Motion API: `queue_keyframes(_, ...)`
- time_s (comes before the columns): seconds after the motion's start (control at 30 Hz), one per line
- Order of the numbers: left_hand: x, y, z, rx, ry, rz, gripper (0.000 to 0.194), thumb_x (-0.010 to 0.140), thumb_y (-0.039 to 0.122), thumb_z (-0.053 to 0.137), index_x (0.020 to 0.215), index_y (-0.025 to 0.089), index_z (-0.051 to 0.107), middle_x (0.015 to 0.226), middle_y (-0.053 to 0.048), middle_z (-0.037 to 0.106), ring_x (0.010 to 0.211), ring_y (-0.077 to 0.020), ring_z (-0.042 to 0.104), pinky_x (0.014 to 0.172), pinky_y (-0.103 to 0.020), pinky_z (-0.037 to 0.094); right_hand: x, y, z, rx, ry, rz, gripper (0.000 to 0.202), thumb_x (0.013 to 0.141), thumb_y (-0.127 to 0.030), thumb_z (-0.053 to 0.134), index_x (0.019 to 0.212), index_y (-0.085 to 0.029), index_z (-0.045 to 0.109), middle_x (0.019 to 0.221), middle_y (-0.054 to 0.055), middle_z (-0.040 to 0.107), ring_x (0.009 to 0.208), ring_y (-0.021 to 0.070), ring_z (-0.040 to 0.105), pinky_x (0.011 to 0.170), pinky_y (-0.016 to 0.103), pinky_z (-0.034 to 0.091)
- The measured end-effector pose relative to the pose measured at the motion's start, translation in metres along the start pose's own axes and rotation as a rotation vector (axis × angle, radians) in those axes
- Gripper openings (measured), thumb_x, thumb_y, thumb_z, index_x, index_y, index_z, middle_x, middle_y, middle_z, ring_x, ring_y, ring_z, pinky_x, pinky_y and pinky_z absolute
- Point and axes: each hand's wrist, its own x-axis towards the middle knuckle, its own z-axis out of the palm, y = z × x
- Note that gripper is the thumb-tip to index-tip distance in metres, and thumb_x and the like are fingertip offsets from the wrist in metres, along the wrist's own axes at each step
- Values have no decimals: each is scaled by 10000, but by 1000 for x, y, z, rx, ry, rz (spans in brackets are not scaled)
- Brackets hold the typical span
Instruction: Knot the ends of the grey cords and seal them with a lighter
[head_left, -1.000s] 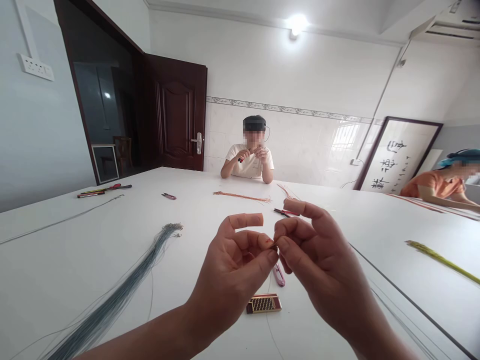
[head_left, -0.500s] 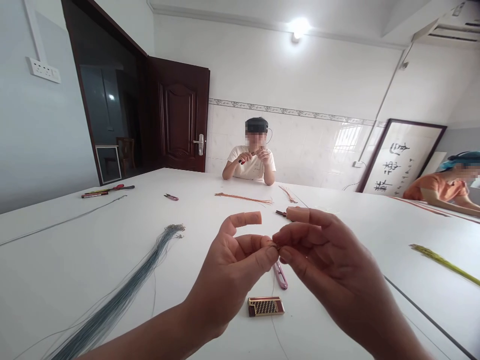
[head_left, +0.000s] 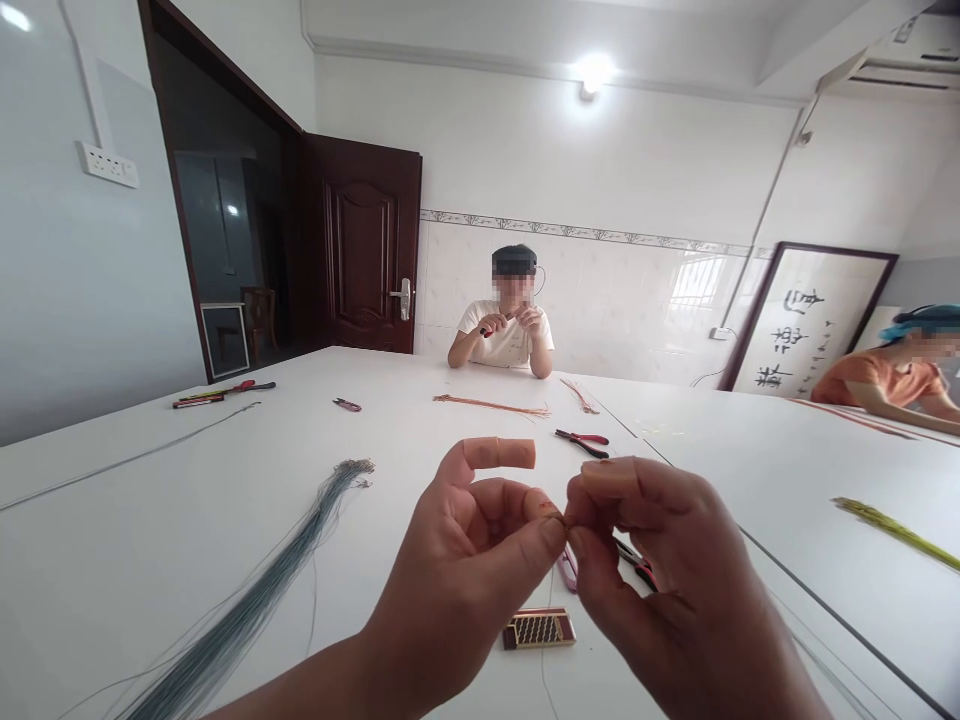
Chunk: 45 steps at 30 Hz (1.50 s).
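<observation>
My left hand (head_left: 480, 560) and my right hand (head_left: 660, 570) meet at the fingertips in the middle of the view, each in a pinch. Between them is the tiny end of a thin cord, mostly hidden by thumbs and fingers. A fine grey strand (head_left: 546, 675) trails below the hands past a red-and-gold lighter (head_left: 540, 629) on the table. Pink thread snips (head_left: 568, 572) lie just under the fingertips, partly covered. Behind my right hand show pliers with red-and-black handles (head_left: 637, 565). Left of my hands stretches a bundle of blue-grey cords (head_left: 277, 590).
Farther back on the white table (head_left: 420, 450) lie red-handled pliers (head_left: 583, 441), small snips (head_left: 347, 405), orange cords (head_left: 491, 406) and more tools (head_left: 225, 394). Yellow-green cords (head_left: 892, 530) are at the right. One person (head_left: 501, 335) sits opposite, another (head_left: 885, 375) at the far right.
Both hands have shifted slightly down and right in the view, still pinched together. My right hand has turned a little, and the pliers behind it now show. The camera has tilted slightly.
</observation>
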Motion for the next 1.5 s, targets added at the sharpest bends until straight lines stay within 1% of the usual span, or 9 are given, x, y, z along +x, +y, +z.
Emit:
queue_keyframes(0.17, -4, -2, 6, -29, 134, 69, 317, 763, 158, 691, 1007, 248, 509, 697, 48, 619, 644, -91, 571, 632, -215, 468, -2, -2, 8, 53, 95, 61, 301, 823, -93, 503, 1040, -296, 458, 831, 7, 605, 668, 139, 616, 535, 249, 543)
queue_keyframes(0.27, -9, -9, 5, -103, 208, 25, 359, 737, 166, 718, 1018, 237, 508, 671, 42, 626, 624, -92, 554, 612, -210, 449, -5, 1, 22, 83, 147, 27, 297, 809, -76, 498, 1018, -283, 452, 807, 1, 607, 694, 144, 643, 528, 235, 543)
queue_keyframes(0.43, -16, -23, -1, -172, 365, -57, 446, 740, 176, 711, 1097, 239, 452, 654, 52, 625, 613, -84, 541, 661, -221, 455, -14, 7, 49, 180, 151, 72, 263, 834, -59, 436, 986, -273, 416, 667, -58, 558, 543, 93, 615, 486, 192, 526)
queue_keyframes(0.57, -15, -27, -3, -141, 318, -62, 428, 789, 187, 667, 1127, 241, 410, 698, 48, 624, 687, -98, 574, 753, -275, 487, -16, 9, 54, 208, 174, 120, 254, 828, -56, 436, 974, -263, 406, 654, -66, 536, 523, 78, 606, 482, 176, 518)
queue_keyframes(0.77, -14, -26, -4, -121, 273, -14, 339, 804, 168, 652, 1048, 237, 428, 660, 65, 603, 612, -64, 523, 667, -210, 457, -11, 6, 51, 292, 176, 148, 237, 821, -65, 440, 946, -265, 412, 718, -55, 518, 534, 67, 590, 496, 184, 519)
queue_keyframes(0.9, -15, -26, -6, -126, 309, -86, 345, 797, 187, 660, 1059, 252, 444, 700, 53, 625, 612, -64, 497, 618, -190, 405, -10, 4, 50, 416, 134, 218, 214, 821, -74, 442, 916, -263, 412, 789, -43, 524, 534, 49, 572, 463, 152, 504)
queue_keyframes(1.1, -18, -22, -8, -157, 300, -169, 380, 799, 267, 662, 1110, 309, 447, 704, 68, 582, 657, -86, 475, 691, -248, 371, -8, 6, 43, 477, 48, 311, 168, 827, -113, 490, 898, -255, 437, 735, -46, 546, 556, 75, 558, 487, 197, 525)
queue_keyframes(1.27, -17, -18, -10, -131, 296, -174, 411, 792, 284, 675, 1126, 311, 436, 689, 75, 568, 630, -83, 421, 676, -256, 339, -7, 6, 38, 286, 91, 220, 203, 819, -109, 510, 954, -259, 488, 829, -3, 593, 671, 118, 606, 534, 237, 539)
queue_keyframes(1.5, -14, -19, -12, -74, 277, -192, 421, 803, 288, 665, 1143, 282, 416, 668, 76, 537, 632, -90, 382, 700, -279, 324, -10, 11, 36, 169, 76, 79, 327, 816, -64, 476, 1067, -266, 419, 810, -9, 596, 674, 126, 614, 522, 242, 532)
